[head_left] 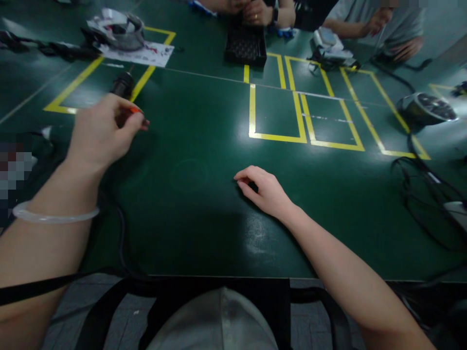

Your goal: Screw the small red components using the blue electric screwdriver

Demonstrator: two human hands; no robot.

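My left hand [104,131] is raised over the left side of the green table [204,214], fingers curled into a pinch around a small object with an orange tip [135,110]; a clear bangle sits on that wrist. Just beyond it stands a black cylindrical tool [123,84]. My right hand [264,190] rests on the table near the middle, fingers curled under with the fingertips touching the surface; nothing shows in it.
Yellow tape rectangles [277,116] mark the table. A black tray [245,44] lies at the far edge by another person's hands [255,12]. A metal bowl on paper [124,34] is far left. Black cables [426,194] and a round fan-like part [426,108] lie right.
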